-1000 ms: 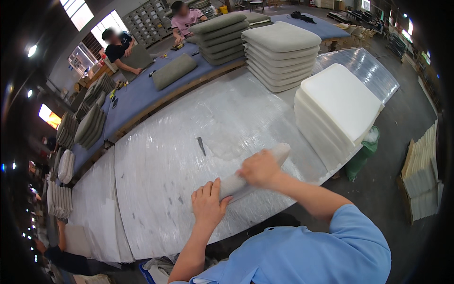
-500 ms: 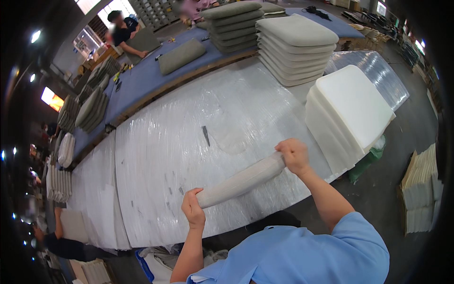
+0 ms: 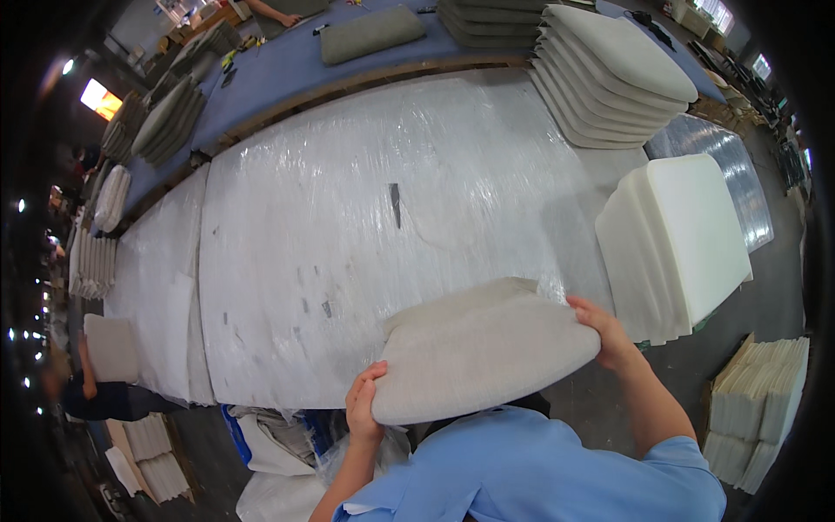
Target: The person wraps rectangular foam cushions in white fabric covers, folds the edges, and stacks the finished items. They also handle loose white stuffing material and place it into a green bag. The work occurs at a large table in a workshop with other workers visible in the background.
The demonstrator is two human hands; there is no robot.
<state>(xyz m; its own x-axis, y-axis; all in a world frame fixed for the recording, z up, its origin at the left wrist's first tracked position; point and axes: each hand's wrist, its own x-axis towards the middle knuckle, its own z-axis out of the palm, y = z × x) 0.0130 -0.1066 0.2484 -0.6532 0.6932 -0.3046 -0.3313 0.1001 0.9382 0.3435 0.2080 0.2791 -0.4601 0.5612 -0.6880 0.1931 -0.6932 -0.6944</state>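
Observation:
Between my two hands is a light grey fabric seat cushion (image 3: 487,352), its broad face turned up and its near edge close to my body. My left hand (image 3: 364,404) is closed on the cushion's left edge, with the thumb on top. At the opposite edge my right hand (image 3: 604,335) grips it, fingers on the upper side. A loose flap of fabric shows along the far side of the cushion. Beneath and beyond it lies the table covered in clear plastic film (image 3: 304,226).
A stack of grey cushions (image 3: 600,87) stands at the far right, with a stack of white foam pads (image 3: 696,244) nearer. Behind runs a blue table (image 3: 270,87) bearing a dark grey cushion (image 3: 372,35). Another person's arm (image 3: 88,374) is at the left; foam sheets (image 3: 757,409) lie lower right.
The cushion has come nearer to my body and tipped from edge-on to broad face up, still in both hands. My view has tilted downward.

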